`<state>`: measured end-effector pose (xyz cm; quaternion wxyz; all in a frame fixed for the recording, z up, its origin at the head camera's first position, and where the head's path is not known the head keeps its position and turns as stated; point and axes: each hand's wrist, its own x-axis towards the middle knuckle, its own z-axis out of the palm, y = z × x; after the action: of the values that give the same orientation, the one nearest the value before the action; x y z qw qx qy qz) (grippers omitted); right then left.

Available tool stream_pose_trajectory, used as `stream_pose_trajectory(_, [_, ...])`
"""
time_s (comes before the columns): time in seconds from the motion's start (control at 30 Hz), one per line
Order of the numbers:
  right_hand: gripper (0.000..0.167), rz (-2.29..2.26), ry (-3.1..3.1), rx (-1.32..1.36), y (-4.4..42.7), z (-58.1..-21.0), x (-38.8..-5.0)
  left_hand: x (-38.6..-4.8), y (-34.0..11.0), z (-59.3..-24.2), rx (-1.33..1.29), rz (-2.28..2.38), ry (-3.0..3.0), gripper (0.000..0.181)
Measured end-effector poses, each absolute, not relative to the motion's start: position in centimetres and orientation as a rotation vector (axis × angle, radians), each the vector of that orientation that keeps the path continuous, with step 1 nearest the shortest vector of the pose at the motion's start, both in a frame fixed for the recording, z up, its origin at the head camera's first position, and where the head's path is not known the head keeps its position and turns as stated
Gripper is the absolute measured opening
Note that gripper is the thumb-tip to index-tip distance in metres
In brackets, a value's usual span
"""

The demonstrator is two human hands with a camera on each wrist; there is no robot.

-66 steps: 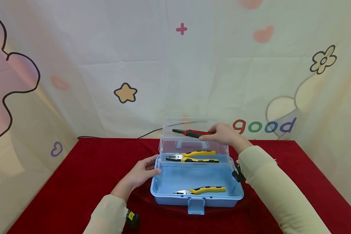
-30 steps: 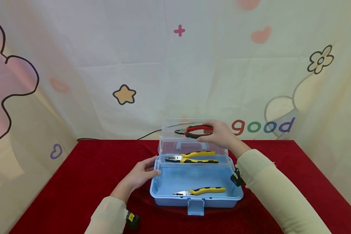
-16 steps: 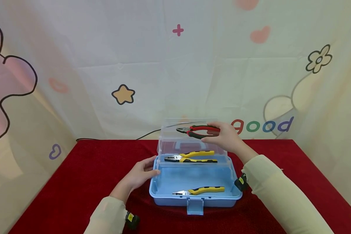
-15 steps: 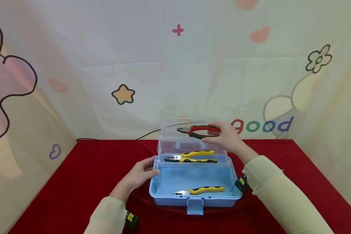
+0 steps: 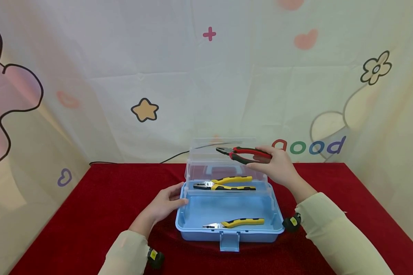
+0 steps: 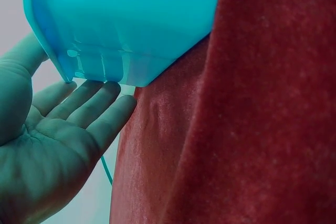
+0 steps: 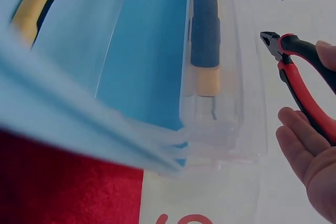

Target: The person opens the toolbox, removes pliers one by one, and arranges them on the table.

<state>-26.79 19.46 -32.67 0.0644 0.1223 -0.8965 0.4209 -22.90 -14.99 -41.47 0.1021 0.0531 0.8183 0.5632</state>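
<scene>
My right hand (image 5: pixel 278 166) grips the spread handles of red-and-black pliers (image 5: pixel 240 150), held up in front of the raised clear lid. Their metal nose points left. Below stands a light blue toolbox (image 5: pixel 223 208). Yellow-and-black pliers (image 5: pixel 232 179) lie in its clear upper tray; another yellow-handled pair (image 5: pixel 244 222) lies in the bottom near the front wall. My left hand (image 5: pixel 163 204) holds the toolbox's left side, thumb over the rim and fingers along the outside. In the left wrist view those fingers (image 6: pixel 100 106) reach under the rim of the blue wall.
The toolbox's front latch (image 5: pixel 229 242) hangs down. A red cloth (image 5: pixel 117 202) covers the table. Behind it hangs a pale printed curtain (image 5: pixel 172 57), and a thin black cable (image 5: pixel 175 156) runs along the table's back edge.
My right hand has moved to the right with the red-and-black pliers, whose handles have spread apart since the earliest frame. The left hand and toolbox have stayed in place.
</scene>
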Motion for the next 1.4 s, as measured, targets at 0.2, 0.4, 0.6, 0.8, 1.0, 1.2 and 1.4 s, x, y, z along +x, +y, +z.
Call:
stream_pose_trajectory(0.2, [0.074,1.26,-2.699,0.348,20.2,-33.0,-26.1,-22.8,-14.9,-41.5,0.142,1.662,2.412,0.066])
stream_pose_trajectory(0.4, [0.074,1.267,-2.696,0.347,20.8,-33.1,-25.4,-22.8,-14.8,-41.6,0.15,1.671,2.398,0.067])
stream_pose_trajectory(0.6, [0.071,1.266,-2.671,0.376,21.3,-33.5,-24.9,-22.7,-14.7,-41.7,0.148,1.679,2.403,0.067])
stream_pose_trajectory(0.8, [0.07,1.283,-2.645,0.355,21.7,-34.0,-24.3,-22.7,-14.6,-41.7,0.141,1.675,2.419,0.067])
stream_pose_trajectory(1.0, [0.073,1.242,-2.634,0.259,22.0,-34.4,-23.7,-22.8,-14.7,-41.9,0.143,1.672,2.418,0.067])
stream_pose_trajectory(1.2, [0.07,1.278,-2.612,0.181,22.4,-34.7,-23.2,-22.8,-14.7,-41.6,0.141,1.664,2.42,0.066])
stream_pose_trajectory(1.4, [0.069,1.341,-2.575,0.131,22.6,-34.9,-22.4,-22.8,-14.8,-41.4,0.144,1.669,2.42,0.066])
